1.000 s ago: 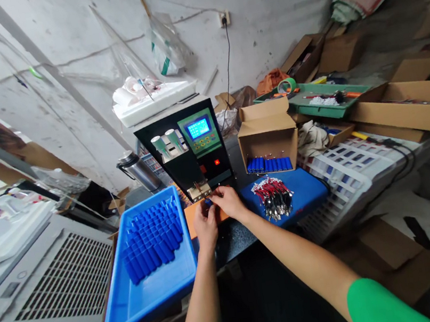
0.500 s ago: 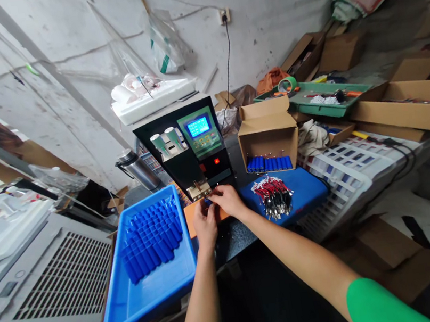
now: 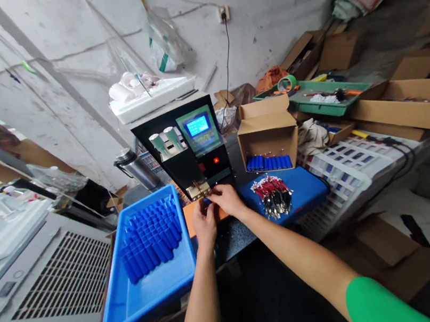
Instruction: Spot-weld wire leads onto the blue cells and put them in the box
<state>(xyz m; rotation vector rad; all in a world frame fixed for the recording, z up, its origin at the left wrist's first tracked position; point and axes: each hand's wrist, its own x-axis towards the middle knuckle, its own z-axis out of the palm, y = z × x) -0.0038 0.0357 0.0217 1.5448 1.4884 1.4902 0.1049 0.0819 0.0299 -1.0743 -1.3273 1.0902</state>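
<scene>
Both hands meet under the electrode head [image 3: 199, 189] of a black spot welder [image 3: 155, 137] with a lit blue display. My left hand [image 3: 204, 221] is closed on a blue battery cell [image 3: 206, 201], of which only a small patch shows between the fingers. My right hand [image 3: 226, 200] is pinched at the same spot, just below the electrodes; what lies between its fingertips is hidden. An orange block [image 3: 191, 217] lies beneath the hands.
Left of the welder, a blue tray [image 3: 154, 294] holds rows of blue cells [image 3: 154, 237]. Red and black wire leads [image 3: 273, 195] lie on a blue pad [image 3: 308, 187] at right. Behind them stands a cardboard box [image 3: 266, 124] with cells inside. A steel flask [image 3: 139, 169] stands behind the tray.
Both hands keep almost the same place and grip under the electrodes. The camera view has shifted very slightly; nothing else visibly moves.
</scene>
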